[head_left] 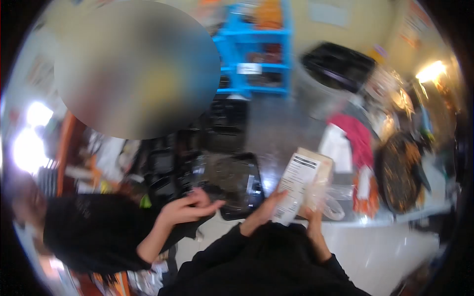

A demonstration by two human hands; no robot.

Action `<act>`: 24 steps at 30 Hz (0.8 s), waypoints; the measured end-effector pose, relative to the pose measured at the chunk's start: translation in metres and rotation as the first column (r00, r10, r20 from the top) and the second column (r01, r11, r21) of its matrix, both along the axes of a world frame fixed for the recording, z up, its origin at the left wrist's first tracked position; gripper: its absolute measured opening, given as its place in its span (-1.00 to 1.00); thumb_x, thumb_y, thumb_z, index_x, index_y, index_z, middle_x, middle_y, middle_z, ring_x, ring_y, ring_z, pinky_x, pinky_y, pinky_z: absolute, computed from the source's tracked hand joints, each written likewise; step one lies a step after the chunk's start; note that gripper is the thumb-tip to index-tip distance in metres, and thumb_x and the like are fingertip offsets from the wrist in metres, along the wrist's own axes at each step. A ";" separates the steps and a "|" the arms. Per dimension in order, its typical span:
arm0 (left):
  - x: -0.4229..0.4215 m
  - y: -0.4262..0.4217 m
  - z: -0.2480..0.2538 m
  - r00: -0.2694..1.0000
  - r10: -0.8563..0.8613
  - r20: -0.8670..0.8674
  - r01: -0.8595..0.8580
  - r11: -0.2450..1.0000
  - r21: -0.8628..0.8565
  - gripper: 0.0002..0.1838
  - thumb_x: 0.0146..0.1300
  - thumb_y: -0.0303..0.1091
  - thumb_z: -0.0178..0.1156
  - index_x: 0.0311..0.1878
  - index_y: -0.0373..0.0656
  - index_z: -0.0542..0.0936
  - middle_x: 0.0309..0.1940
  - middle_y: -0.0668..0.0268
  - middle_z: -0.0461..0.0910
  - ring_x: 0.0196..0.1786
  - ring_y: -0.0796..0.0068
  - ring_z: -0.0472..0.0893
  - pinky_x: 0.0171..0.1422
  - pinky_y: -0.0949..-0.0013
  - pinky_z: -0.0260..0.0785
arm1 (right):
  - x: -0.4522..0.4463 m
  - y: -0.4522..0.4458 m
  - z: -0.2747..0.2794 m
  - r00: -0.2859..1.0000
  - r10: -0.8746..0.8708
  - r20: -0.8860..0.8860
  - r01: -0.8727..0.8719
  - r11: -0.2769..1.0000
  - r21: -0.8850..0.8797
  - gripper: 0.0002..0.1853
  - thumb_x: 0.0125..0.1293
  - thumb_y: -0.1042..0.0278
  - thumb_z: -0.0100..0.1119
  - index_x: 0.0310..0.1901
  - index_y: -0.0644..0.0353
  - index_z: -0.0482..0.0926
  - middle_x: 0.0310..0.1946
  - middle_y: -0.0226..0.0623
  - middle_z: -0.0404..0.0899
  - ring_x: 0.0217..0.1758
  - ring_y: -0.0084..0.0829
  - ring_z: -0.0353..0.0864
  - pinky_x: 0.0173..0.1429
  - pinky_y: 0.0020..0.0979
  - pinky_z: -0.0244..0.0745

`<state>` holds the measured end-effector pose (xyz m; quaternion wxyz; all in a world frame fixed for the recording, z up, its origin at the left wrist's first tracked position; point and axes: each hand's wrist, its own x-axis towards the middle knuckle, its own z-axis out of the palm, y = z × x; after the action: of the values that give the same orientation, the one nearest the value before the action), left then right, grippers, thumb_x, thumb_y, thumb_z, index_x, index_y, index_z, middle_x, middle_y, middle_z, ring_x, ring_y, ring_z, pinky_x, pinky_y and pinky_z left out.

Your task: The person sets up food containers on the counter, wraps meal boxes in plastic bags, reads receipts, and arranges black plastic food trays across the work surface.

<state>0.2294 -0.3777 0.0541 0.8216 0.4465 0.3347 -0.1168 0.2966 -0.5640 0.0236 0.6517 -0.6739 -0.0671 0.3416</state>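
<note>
My left hand (pixel 265 209) is closed on the lower left edge of a white printed paper slip (pixel 296 182), which lies against a beige packet (pixel 322 167). My right hand (pixel 315 224) holds the lower right side of this packet, where clear plastic (pixel 335 195) hangs out to the right. The slip and packet are tilted, with their upper ends pointing away from me. To the left, a co-worker's hand (pixel 190 207) reaches in with its palm up, beside a black tray (pixel 237 185). The writing on the slip is too blurred to read.
Black containers (pixel 227 123) stand left of centre. A blue shelf (pixel 261 32) and a bin with a black liner (pixel 335 66) are at the back. A red cloth (pixel 353 130) and a dark round tray (pixel 402 172) lie at the right. The co-worker's black sleeve (pixel 94 232) fills the lower left.
</note>
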 end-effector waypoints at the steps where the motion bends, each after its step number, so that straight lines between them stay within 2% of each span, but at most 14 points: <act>1: -0.008 -0.022 0.009 0.998 0.065 -0.021 -0.065 0.998 0.018 -0.35 0.47 0.03 -0.08 0.48 -0.14 0.15 0.49 0.18 0.09 0.46 0.12 0.18 0.41 0.10 0.20 | 0.008 -0.014 0.025 0.999 0.045 -0.005 -0.044 0.996 0.077 -0.39 0.35 0.15 0.07 0.30 0.41 0.32 0.26 -0.08 0.40 0.34 -0.25 0.32 0.41 -0.29 0.18; 5: -0.049 -0.018 0.045 0.968 0.230 0.099 -0.218 0.969 -0.115 -0.49 0.43 -0.01 -0.06 0.30 -0.12 0.25 0.34 0.20 0.18 0.39 0.17 0.23 0.46 0.10 0.10 | 0.039 0.045 0.040 0.958 0.286 0.010 -0.276 0.915 0.296 -0.28 0.27 0.23 0.10 0.41 0.33 0.14 0.26 -0.11 0.39 0.30 -0.28 0.40 0.40 -0.31 0.24; 7: -0.077 -0.001 0.080 0.927 0.332 0.172 -0.249 0.891 -0.379 -0.55 0.41 -0.03 -0.05 0.21 -0.11 0.30 0.26 0.21 0.22 0.36 0.20 0.25 0.48 0.09 0.05 | 0.034 0.090 0.072 0.909 0.393 0.141 -0.415 0.821 0.392 -0.32 0.30 0.30 0.10 0.40 0.37 0.15 0.28 -0.14 0.36 0.33 -0.30 0.34 0.40 -0.35 0.20; 8: -0.085 0.035 0.104 0.894 0.434 0.115 -0.248 0.691 -0.679 -0.58 0.40 -0.04 -0.05 0.17 -0.10 0.32 0.22 0.21 0.24 0.34 0.21 0.27 0.50 0.09 0.02 | 0.045 0.148 0.090 0.882 0.447 0.147 -0.468 0.805 0.365 -0.27 0.29 0.28 0.11 0.44 0.35 0.10 0.33 -0.13 0.30 0.38 -0.28 0.28 0.44 -0.33 0.14; 9: -0.099 0.046 0.124 0.858 0.504 -0.095 -0.217 0.190 -0.957 -0.61 0.39 -0.05 -0.04 0.13 -0.09 0.34 0.18 0.22 0.27 0.32 0.23 0.28 0.51 0.09 0.00 | 0.044 0.171 0.090 0.869 0.462 0.176 -0.493 0.783 0.379 -0.24 0.27 0.26 0.12 0.45 0.34 0.08 0.36 -0.11 0.26 0.42 -0.26 0.22 0.48 -0.30 0.07; 10: -0.111 0.058 0.146 0.841 0.363 -0.400 -0.238 -0.416 -0.878 -0.64 0.38 -0.06 -0.04 0.08 -0.09 0.37 0.14 0.22 0.29 0.30 0.24 0.29 0.52 0.09 -0.03 | 0.034 0.190 0.110 0.844 0.504 0.185 -0.530 0.727 0.438 -0.22 0.26 0.24 0.14 0.45 0.34 0.07 0.38 -0.10 0.23 0.45 -0.27 0.17 0.51 -0.29 0.02; 11: -0.121 0.066 0.163 0.840 0.224 -0.495 -0.266 -0.624 -0.735 -0.67 0.37 -0.07 -0.04 0.04 -0.08 0.39 0.10 0.23 0.31 0.28 0.25 0.30 0.53 0.09 -0.05 | 0.028 0.211 0.114 0.826 0.522 0.215 -0.559 0.705 0.436 -0.22 0.28 0.23 0.14 0.45 0.35 0.07 0.39 -0.09 0.21 0.45 -0.26 0.18 0.50 -0.29 0.03; 12: -0.127 0.071 0.173 0.837 0.161 -0.523 -0.272 -0.707 -0.652 -0.69 0.36 -0.08 -0.03 -0.01 -0.07 0.41 0.06 0.23 0.33 0.27 0.26 0.31 0.54 0.09 -0.08 | 0.021 0.230 0.109 0.795 0.554 0.246 -0.604 0.686 0.406 -0.23 0.30 0.23 0.14 0.45 0.36 0.07 0.38 -0.09 0.21 0.45 -0.26 0.18 0.50 -0.29 0.03; 16: -0.144 0.083 0.174 0.813 0.182 -0.552 -0.146 -0.856 -0.496 -0.75 0.31 -0.12 -0.01 -0.13 -0.05 0.50 -0.04 0.26 0.40 0.25 0.31 0.32 0.58 0.08 -0.16 | -0.024 0.283 0.132 0.631 0.517 0.578 -0.770 0.512 0.382 -0.27 0.31 0.20 0.11 0.41 0.39 0.12 0.41 0.01 0.09 0.51 -0.15 0.00 0.53 -0.28 -0.10; 18: -0.150 0.089 0.155 0.810 0.244 -0.533 -0.007 -0.905 -0.424 -0.74 0.28 -0.13 0.01 -0.10 -0.05 0.52 -0.01 0.29 0.41 0.31 0.33 0.25 0.59 0.05 -0.17 | -0.041 0.301 0.135 0.605 0.554 0.572 -0.791 0.499 0.354 -0.24 0.31 0.12 0.10 0.41 0.39 0.11 0.41 0.05 0.03 0.53 -0.10 -0.08 0.54 -0.26 -0.16; 20: -0.164 0.106 0.130 0.789 0.325 -0.521 0.085 -0.898 -0.431 -0.62 0.25 -0.17 0.01 0.09 -0.03 0.56 0.19 0.33 0.39 0.41 0.32 0.16 0.63 0.09 -0.26 | -0.053 0.321 0.128 0.552 0.631 0.545 -0.831 0.469 0.299 -0.21 0.29 0.03 0.11 0.41 0.36 0.13 0.21 0.05 0.16 0.36 -0.08 0.08 0.49 -0.21 -0.08; 21: -0.170 0.110 0.133 0.703 0.443 -0.557 0.185 -0.869 -0.458 -0.56 0.25 -0.19 0.00 0.19 -0.02 0.52 0.28 0.36 0.35 0.44 0.34 0.15 0.63 0.10 -0.25 | -0.061 0.334 0.115 0.514 0.492 0.702 -0.817 0.529 0.228 -0.18 0.27 -0.02 0.15 0.40 0.37 0.12 0.15 0.06 0.17 0.29 -0.06 0.11 0.44 -0.14 -0.01; 22: -0.175 0.114 0.140 0.606 0.539 -0.586 0.265 -0.831 -0.489 -0.49 0.25 -0.21 0.00 0.29 -0.01 0.47 0.37 0.38 0.31 0.46 0.36 0.14 0.63 0.10 -0.23 | -0.063 0.342 0.117 0.469 0.472 0.746 -0.843 0.491 0.220 -0.12 0.26 -0.03 0.17 0.43 0.35 0.05 0.20 0.11 0.15 0.33 -0.01 0.09 0.46 -0.11 -0.03; 24: -0.181 0.128 0.170 0.642 0.553 -0.532 0.248 -0.806 -0.538 -0.39 0.26 -0.21 -0.01 0.43 0.11 0.34 0.48 0.44 0.20 0.50 0.52 0.12 0.60 0.10 -0.15 | -0.063 0.354 0.132 0.375 0.525 0.764 -0.897 0.413 0.157 -0.05 0.28 -0.07 0.16 0.49 0.32 -0.09 0.36 0.22 0.03 0.45 0.08 -0.01 0.52 -0.07 -0.12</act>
<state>0.0484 -0.2501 0.2238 0.6862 -0.7212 -0.0587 0.0753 0.2333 -0.2104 0.1560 0.5238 -0.4133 -0.6689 0.3277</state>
